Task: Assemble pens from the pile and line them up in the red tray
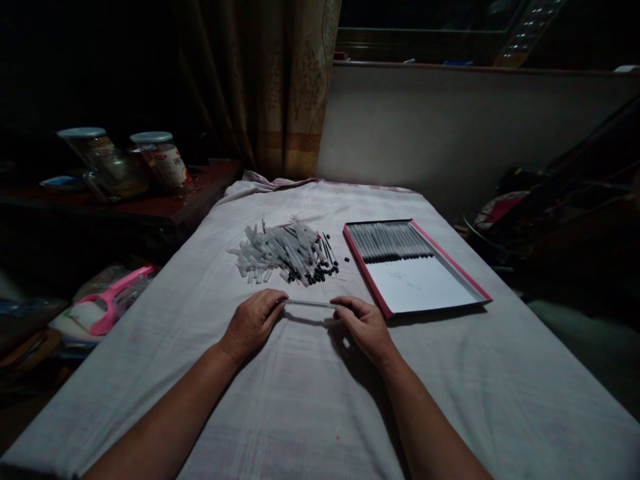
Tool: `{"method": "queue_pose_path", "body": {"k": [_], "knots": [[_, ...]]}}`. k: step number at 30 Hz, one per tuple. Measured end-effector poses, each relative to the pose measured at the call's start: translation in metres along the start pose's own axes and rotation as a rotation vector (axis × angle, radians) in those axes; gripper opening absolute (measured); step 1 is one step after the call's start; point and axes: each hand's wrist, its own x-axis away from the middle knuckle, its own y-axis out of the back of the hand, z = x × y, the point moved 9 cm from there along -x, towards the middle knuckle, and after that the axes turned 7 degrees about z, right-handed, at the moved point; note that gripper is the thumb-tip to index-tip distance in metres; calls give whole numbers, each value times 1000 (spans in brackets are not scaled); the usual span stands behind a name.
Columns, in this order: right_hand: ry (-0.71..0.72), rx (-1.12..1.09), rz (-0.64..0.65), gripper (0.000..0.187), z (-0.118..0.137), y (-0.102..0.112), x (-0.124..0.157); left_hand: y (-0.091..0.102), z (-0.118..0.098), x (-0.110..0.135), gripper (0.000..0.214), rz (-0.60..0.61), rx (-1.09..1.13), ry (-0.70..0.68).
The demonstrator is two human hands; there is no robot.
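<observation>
A slim pen (310, 304) stretches level between my two hands, just above the cloth. My left hand (256, 320) pinches its left end, and my right hand (364, 325) pinches the right end between thumb and fingers. Beyond the hands lies a loose pile of pen parts (280, 247), whitish clear tubes and dark thin pieces with black ends. To the right sits a shallow box (425, 283) with pink edges. Its far half holds a row of pens (390, 241) side by side, black ends toward me; white bottom shows in the near half.
The table is covered by a pale cloth (280, 413). One small black piece (347, 259) lies between pile and box. At left, clear jars (163, 160) stand on a dark red table (200, 197), with a pink-handled object (113, 303) below. A curtain (280, 87) hangs behind.
</observation>
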Motion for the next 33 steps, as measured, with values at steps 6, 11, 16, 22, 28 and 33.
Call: {"method": "queue_pose_path", "body": {"k": [6, 11, 16, 22, 28, 33], "knots": [[145, 410, 314, 25, 23, -30, 6, -12, -3, -4, 20, 109, 105, -37], [181, 493, 351, 29, 27, -33, 4, -8, -5, -3, 21, 88, 155, -112], [203, 481, 308, 30, 26, -39, 5, -5, -3, 0, 20, 45, 197, -119], [214, 611, 307, 26, 45, -16, 0, -13, 14, -7, 24, 73, 417, 29], [-30, 733, -345, 37, 57, 152, -62, -20, 55, -7, 47, -20, 848, 432], [-509, 1067, -513, 36, 13, 224, -110, -26, 62, -3, 51, -54, 995, 578]]}}
